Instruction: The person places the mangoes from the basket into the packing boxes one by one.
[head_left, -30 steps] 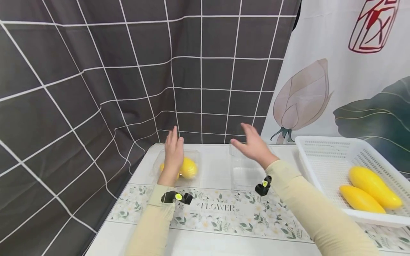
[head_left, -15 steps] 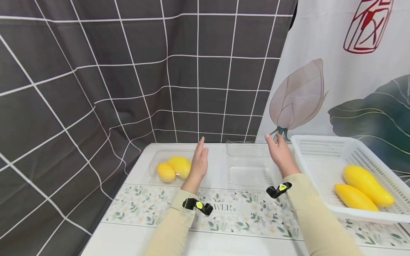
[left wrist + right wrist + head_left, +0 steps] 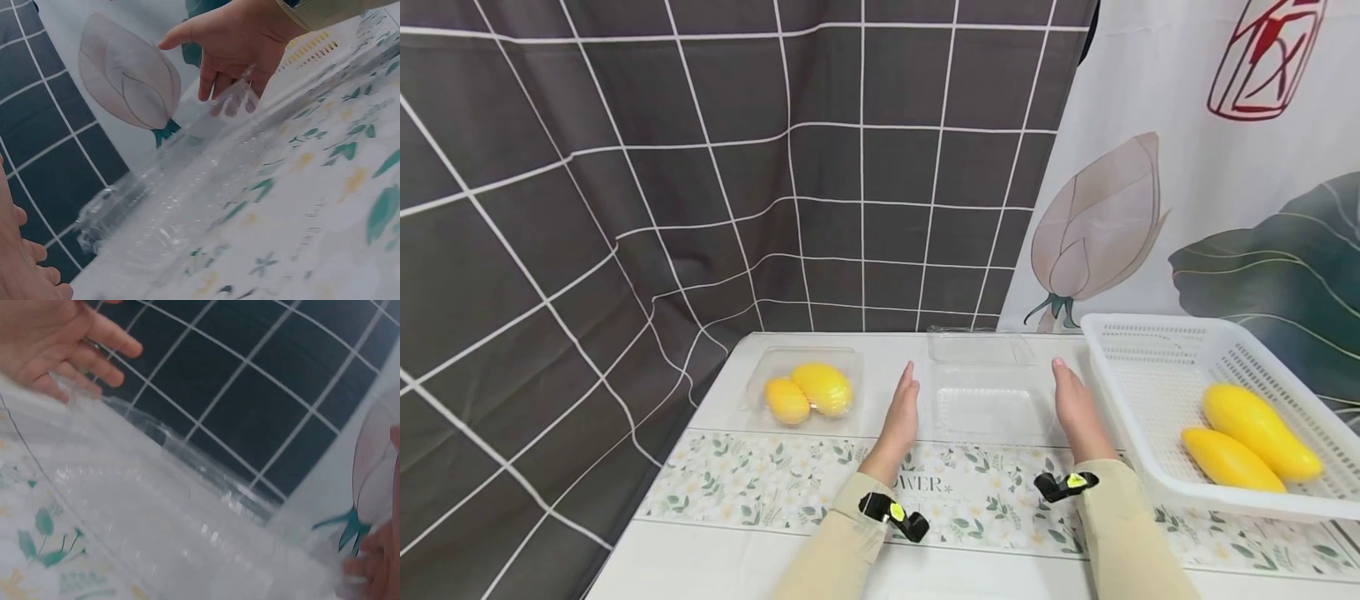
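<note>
A clear plastic clamshell box [image 3: 988, 408] stands on the white table with its lid [image 3: 981, 348] raised at the back. My left hand [image 3: 901, 423] is at its left side, fingers extended and palm turned inward. Facing it from the right side is my right hand [image 3: 1078, 417], also with straight fingers; neither grips anything. In the left wrist view the right hand [image 3: 240, 47] appears beyond the box's transparent wall, and the right wrist view shows the left hand [image 3: 59, 347] across it. Further left, a second clear box [image 3: 760, 371] contains two yellow mangoes [image 3: 822, 389].
A white perforated basket [image 3: 1150, 333] on the right holds two larger yellow mangoes [image 3: 1258, 429]. A floral strip [image 3: 737, 483] crosses the table in front of the boxes. Dark gridded cloth [image 3: 715, 167] and a white flower-print curtain [image 3: 1090, 225] hang behind.
My left hand has moved right, away from the mango-filled box, to the open box's left side. My right hand has moved from over the open box to its right side.
</note>
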`<state>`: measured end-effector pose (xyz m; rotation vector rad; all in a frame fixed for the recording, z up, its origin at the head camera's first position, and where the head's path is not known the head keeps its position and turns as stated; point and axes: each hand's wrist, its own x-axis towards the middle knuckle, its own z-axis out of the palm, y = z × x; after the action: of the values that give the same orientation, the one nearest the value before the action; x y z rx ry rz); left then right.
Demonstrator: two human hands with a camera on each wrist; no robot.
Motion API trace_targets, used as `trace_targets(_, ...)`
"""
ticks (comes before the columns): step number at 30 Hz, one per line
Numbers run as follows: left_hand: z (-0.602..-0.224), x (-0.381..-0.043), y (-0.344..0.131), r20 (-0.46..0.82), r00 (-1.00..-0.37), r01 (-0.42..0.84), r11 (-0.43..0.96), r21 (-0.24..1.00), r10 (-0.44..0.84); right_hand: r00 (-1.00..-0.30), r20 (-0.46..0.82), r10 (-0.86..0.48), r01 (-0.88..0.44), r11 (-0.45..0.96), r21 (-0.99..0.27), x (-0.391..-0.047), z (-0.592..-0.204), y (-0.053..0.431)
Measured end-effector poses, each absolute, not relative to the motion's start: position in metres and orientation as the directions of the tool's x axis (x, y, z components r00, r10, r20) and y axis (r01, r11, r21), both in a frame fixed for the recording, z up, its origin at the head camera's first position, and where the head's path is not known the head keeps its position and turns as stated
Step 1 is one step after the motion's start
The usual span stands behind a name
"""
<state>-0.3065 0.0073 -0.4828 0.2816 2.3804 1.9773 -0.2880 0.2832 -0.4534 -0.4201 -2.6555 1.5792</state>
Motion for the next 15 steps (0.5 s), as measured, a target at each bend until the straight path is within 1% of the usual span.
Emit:
trace_targets(3, -0.491, -0.303, 0.013, 0.043, -0.984, 0.070, 0.155, 0.985, 0.173, -0.975, -0.126, 0.185, 0.182, 0.330, -0.926, -0.283, -0.468, 0.286)
trace_targets(6, -0.497, -0.300, 0.018, 0.017, -0.981, 0.042, 0.123, 0.992, 0.194, -0.982, -0.113, 0.149, 0.149, 0.251, -0.957, -0.280, -0.482, 0.286)
trace_targets(10, -0.501, -0.297, 0.022, 0.007, -0.976, 0.030, 0.106, 0.994, 0.216, -0.985, -0.095, 0.147, 0.126, 0.220, -0.967, -0.279, -0.493, 0.282)
trace_targets(13, -0.503, -0.296, 0.022, 0.010, -0.973, 0.036, 0.112, 0.993, 0.230, -0.981, -0.125, 0.146, 0.146, 0.149, -0.978, -0.280, -0.496, 0.277)
trace_targets(15, -0.505, -0.297, 0.021, 0.016, -0.971, 0.047, 0.122, 0.991, 0.237, -0.979, -0.142, 0.148, 0.162, 0.132, -0.978, -0.281, -0.497, 0.273)
